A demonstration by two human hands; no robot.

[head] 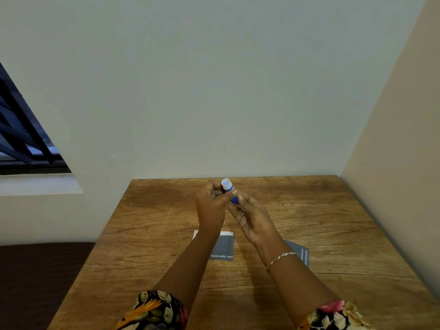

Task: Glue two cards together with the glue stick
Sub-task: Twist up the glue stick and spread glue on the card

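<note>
A blue glue stick with a white open top is held up over the far middle of the wooden table. My left hand grips its upper part and my right hand holds its lower end with the fingertips. Two grey cards with white print lie flat on the table below my forearms: one card under my left wrist, partly hidden, and a second card to the right, mostly hidden behind my right forearm.
The table stands in a corner, with a pale wall behind it and another wall along its right edge. A window with dark bars is at the left. A dark floor or surface lies beyond the table's left edge.
</note>
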